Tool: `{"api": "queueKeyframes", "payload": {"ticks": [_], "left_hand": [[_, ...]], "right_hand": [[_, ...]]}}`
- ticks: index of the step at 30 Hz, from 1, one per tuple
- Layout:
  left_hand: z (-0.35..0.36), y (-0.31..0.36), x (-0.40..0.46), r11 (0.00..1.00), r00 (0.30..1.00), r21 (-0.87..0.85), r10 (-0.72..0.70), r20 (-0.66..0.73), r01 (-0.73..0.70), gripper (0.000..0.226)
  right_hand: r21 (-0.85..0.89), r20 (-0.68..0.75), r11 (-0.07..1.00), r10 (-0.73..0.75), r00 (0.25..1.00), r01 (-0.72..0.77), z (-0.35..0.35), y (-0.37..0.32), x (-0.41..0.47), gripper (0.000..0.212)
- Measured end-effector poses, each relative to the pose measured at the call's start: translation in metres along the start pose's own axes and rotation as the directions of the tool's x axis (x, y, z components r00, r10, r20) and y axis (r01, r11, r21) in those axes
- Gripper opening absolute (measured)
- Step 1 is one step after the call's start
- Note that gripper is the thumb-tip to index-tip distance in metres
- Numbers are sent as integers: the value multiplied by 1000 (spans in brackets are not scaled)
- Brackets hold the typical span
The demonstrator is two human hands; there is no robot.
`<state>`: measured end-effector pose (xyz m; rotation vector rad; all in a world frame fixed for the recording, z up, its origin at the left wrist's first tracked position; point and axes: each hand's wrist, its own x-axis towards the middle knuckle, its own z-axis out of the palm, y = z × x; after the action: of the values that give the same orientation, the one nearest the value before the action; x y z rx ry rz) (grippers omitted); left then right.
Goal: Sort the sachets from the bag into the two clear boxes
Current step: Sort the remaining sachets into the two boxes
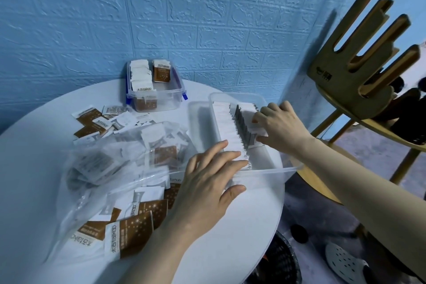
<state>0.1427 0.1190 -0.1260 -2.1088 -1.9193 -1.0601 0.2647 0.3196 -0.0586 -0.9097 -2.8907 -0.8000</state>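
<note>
A large clear box (pixel 272 172) stands at the table's right edge and holds a long row of upright white and grey sachets (pixel 232 131). My left hand (pixel 207 187) lies over the near end of that row with straight fingers, thumb on the box's front rim. My right hand (pixel 281 124) pinches a grey-and-white sachet (pixel 258 137) at the row's right side. A smaller clear box (pixel 169 97) with blue clips stands at the back and holds brown-and-white sachets (pixel 161 72). A crumpled clear bag (pixel 110 168) full of sachets lies on the table's left half.
Loose brown-and-white sachets (pixel 96 122) lie between the bag and the small box on the round white table (pixel 230 249). A wooden hand-shaped chair (pixel 359 60) stands right of the table. A dark basket (pixel 281 260) and a white clog (pixel 345 263) sit on the floor.
</note>
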Motion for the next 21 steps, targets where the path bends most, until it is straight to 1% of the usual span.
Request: {"api": "queueKeyframes", "payload": {"ticks": [4, 10, 13, 17, 21], "left_hand": [[0, 0, 0, 1000, 1000, -5, -3, 3, 3, 36], [0, 1, 0, 1000, 1000, -4, -8, 23, 8, 37], [0, 0, -1, 1000, 1000, -8, -8, 30, 8, 38], [0, 0, -1, 1000, 1000, -8, -6, 29, 7, 38], [0, 1, -1, 1000, 1000, -15, -9, 23, 9, 38]], "right_hand": [[-11, -6, 1000, -11, 1000, 11, -1, -3, -1, 38], [-10, -3, 1000, 4, 1000, -4, 0, -3, -1, 49], [-22, -5, 1000, 8, 1000, -8, 0, -3, 1, 46], [-91, -4, 996, 1, 1000, -2, -2, -7, -1, 40], [-98, 16, 995, 7, 1000, -5, -2, -10, 0, 46]]}}
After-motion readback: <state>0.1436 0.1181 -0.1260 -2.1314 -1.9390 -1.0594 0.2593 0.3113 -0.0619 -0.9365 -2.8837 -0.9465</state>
